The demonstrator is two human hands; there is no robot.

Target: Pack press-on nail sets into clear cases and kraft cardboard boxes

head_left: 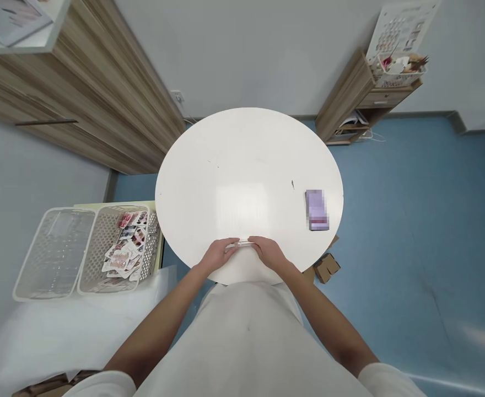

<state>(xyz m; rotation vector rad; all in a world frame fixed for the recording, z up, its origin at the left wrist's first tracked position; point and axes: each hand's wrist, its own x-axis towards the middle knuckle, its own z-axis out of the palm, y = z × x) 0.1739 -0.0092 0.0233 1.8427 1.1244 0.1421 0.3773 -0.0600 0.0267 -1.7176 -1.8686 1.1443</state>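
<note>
Both hands meet over the near edge of a round white table [246, 143]. My left hand [218, 253] has its fingers closed on one end of a small, clear, flat piece [244, 243] that looks like plastic. Around the other end of this piece, the fingers of my right hand [269, 252] are closed too. The piece lies level between the fingertips, just above or on the tabletop; I cannot tell which. Its exact kind is too small to make out.
A blurred purple box-like object [317, 210] lies on the table's right side. Left of the table stand a white basket [86, 259] of printed packets and another white basket [23, 264]. A brown cardboard box [327, 268] sits on the floor. Wooden cabinets [114, 94] stand behind.
</note>
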